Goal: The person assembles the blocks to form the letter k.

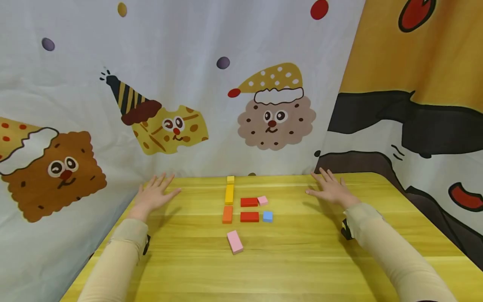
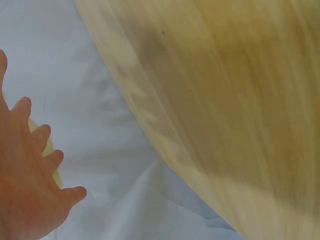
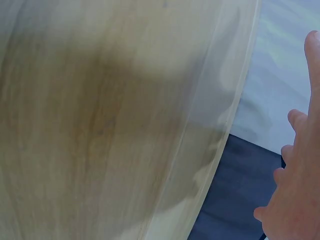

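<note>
My left hand (image 1: 152, 196) is held over the table's left side with fingers spread, holding nothing. On the other side my right hand (image 1: 333, 189) is likewise spread and holds nothing. Between them lie several blocks, apart from both hands. A small yellow cube (image 1: 230, 180) touches the end of a long yellow block (image 1: 229, 194), and below it sits an orange block (image 1: 227, 214). To the right are an upper red block (image 1: 249, 202) beside a small pink block (image 1: 262, 200), and a lower red block (image 1: 249, 217) left of a blue block (image 1: 267, 216). Nearest me, a larger pink block (image 1: 235, 242) lies tilted.
The wooden table (image 1: 302, 268) has its far edge close to a white curtain (image 1: 196, 37) with cartoon biscuits and cheese. At the right, the curtain's printed part (image 1: 434, 130) turns orange and black. Wrist views show the table edge (image 2: 150, 137) and hand shadows.
</note>
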Action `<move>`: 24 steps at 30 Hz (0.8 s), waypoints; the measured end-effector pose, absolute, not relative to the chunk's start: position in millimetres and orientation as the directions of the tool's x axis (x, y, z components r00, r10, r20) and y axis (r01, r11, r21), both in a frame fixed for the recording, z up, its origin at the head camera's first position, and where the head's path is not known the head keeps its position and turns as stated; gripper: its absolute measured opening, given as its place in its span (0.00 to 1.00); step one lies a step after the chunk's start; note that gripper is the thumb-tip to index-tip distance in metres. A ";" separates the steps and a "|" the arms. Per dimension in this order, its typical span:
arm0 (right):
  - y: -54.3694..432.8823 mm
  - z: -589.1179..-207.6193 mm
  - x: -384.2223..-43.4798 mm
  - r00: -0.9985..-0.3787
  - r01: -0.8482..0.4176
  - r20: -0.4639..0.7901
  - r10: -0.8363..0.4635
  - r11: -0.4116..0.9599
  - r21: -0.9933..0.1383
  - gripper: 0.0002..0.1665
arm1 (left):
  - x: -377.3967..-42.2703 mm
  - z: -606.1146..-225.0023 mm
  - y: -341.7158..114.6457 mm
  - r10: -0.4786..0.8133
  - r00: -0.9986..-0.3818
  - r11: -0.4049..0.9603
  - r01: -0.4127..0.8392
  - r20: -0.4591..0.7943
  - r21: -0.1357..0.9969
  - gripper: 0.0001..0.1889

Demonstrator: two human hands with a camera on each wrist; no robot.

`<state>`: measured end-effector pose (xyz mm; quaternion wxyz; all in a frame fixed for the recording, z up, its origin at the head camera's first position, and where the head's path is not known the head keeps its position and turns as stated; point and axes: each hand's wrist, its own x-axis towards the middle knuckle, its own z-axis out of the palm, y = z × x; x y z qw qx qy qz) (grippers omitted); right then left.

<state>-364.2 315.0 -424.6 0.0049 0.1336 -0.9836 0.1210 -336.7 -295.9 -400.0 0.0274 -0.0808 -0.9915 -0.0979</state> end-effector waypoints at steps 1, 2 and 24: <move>315.2 -424.3 -364.4 -0.965 -0.262 0.038 -0.260 0.936 -0.236 0.56 | -336.9 -400.0 -296.3 0.156 -0.985 0.967 0.166 0.067 0.192 0.43; 315.3 -424.3 -364.7 -0.965 -0.262 0.038 -0.261 0.936 -0.234 0.56 | -337.0 -399.9 -296.4 0.156 -0.986 0.967 0.166 0.064 0.193 0.43; 230.4 -407.3 -312.2 -0.804 -0.595 0.165 -0.571 0.771 -0.229 0.52 | -319.0 -392.0 -239.9 0.446 -0.870 0.851 0.485 0.210 0.200 0.35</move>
